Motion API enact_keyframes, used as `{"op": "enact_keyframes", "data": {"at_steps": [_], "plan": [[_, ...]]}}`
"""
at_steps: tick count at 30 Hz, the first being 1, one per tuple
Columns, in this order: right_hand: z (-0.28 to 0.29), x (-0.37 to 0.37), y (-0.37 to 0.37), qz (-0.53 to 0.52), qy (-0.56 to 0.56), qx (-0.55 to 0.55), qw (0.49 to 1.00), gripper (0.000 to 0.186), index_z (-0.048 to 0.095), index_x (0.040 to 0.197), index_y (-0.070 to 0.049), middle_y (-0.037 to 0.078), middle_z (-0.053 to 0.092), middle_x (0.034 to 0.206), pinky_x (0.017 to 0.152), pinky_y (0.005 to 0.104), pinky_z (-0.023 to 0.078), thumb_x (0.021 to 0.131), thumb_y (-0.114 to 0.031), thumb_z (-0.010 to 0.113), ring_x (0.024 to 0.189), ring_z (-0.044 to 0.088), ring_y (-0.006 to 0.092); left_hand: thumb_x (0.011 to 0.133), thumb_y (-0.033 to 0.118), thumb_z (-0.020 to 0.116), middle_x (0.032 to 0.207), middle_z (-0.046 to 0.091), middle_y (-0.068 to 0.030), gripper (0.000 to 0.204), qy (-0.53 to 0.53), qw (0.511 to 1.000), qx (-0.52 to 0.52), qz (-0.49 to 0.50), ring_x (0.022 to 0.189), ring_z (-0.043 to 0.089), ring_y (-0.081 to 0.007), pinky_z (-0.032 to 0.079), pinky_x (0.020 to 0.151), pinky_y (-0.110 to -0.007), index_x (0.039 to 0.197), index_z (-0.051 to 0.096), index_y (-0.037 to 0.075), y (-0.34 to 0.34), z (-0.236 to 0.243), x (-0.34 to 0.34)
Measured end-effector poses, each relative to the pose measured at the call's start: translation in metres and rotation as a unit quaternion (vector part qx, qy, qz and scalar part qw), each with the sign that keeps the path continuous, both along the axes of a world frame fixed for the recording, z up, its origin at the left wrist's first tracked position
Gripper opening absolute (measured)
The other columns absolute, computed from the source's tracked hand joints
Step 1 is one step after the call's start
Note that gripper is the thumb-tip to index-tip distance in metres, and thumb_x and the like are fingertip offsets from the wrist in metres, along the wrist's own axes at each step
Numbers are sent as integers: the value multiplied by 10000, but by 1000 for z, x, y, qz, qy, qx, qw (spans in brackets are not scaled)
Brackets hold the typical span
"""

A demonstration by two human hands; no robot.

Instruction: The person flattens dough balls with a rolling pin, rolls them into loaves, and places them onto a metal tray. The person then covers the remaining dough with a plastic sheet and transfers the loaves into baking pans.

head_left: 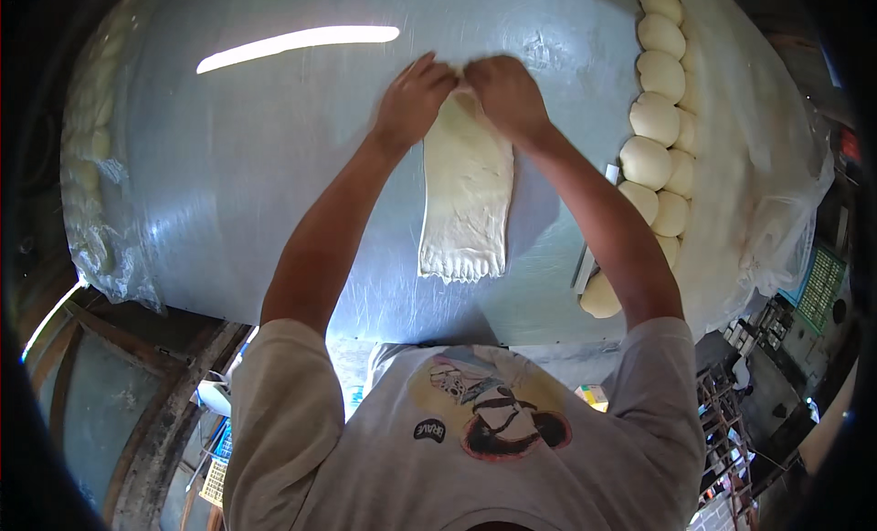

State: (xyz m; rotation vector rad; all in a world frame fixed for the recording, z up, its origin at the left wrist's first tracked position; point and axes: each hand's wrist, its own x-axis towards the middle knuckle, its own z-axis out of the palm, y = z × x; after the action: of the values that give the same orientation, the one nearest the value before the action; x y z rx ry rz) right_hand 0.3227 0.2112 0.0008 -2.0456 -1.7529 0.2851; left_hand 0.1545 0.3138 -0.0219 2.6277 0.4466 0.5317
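A long, flat strip of pale dough (466,193) lies on the metal worktable in front of me, its ruffled near edge toward my body. My left hand (417,100) and my right hand (506,94) meet at the strip's far end. The fingers of both are curled and pinched close together on the dough there. Exactly how the far edge sits between the fingertips is hidden. Beside my right forearm, a thin straight-edged strip or tool (582,268) rests on the table, partly covered by the arm.
Round dough balls (646,162) line the table's right side, with clear plastic sheeting (776,193) beyond them. More plastic (100,248) covers pale pieces along the left edge. The metal tabletop (265,166) is scratched and shiny. Crates (819,289) stand below at the right.
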Motion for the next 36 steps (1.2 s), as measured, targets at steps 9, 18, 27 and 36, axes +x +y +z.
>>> {"op": "enact_keyframes", "data": {"at_steps": [9,18,27,36], "plan": [[15,4,-9,36,-117,-12,992,269,750,1064,-59,53,655,1048,986,389,454,824,-76,630,1001,628,210,806,12,643,1074,695,-32,254,-67,994,63,55,1087,644,-224,455,1119,-436,1027,748,81,-10,2,-4],[23,4,-17,-56,-82,-158,982,370,682,1216,-82,96,640,1228,1037,492,404,861,-157,610,1101,604,271,792,325,756,1104,637,-92,506,33,988,30,146,1061,576,-274,349,1159,-479,1198,665,36,-29,25,-8],[-8,-81,-184,35,-89,-114,989,719,352,1492,85,300,278,1583,1232,610,128,1029,-459,435,1509,240,406,926,533,590,1623,214,-308,923,231,972,46,-5,1551,146,-405,67,1213,-668,1526,293,-101,-145,8,-108],[13,-54,-112,-94,-13,28,995,465,576,1292,29,274,549,1349,1201,586,222,1016,-331,475,1304,511,394,769,547,765,1550,371,-247,1047,66,993,-43,93,1485,305,-379,144,1228,-584,1500,322,-58,-110,32,-45]]}}
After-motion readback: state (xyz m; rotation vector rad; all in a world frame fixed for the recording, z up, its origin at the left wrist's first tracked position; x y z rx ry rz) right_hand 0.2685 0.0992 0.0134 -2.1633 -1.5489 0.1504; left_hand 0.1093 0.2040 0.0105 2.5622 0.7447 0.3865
